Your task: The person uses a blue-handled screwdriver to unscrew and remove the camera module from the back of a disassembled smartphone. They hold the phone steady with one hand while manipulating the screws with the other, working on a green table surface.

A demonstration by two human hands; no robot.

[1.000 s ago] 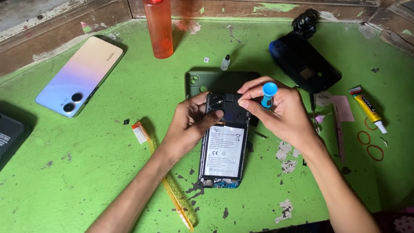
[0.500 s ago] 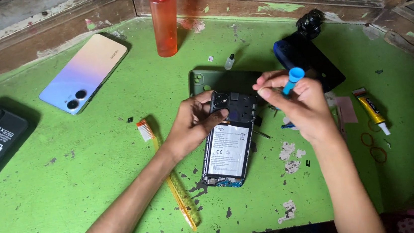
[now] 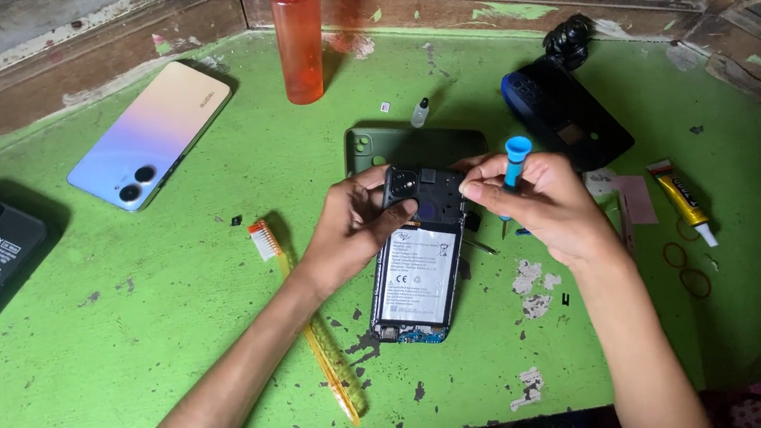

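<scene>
While the opened phone (image 3: 415, 275) lies face down on the green desk (image 3: 136, 355), battery exposed, the head view shows the left hand (image 3: 354, 225) curled around its upper end near the camera module, pinning it so it cannot slide. The right hand (image 3: 545, 204) is closed in a pinch on a blue-capped screwdriver (image 3: 513, 175), tip pointing down beside the phone's right edge. A removed back cover (image 3: 411, 147) rests just behind, with a yellow toothbrush (image 3: 312, 325) alongside the left forearm.
</scene>
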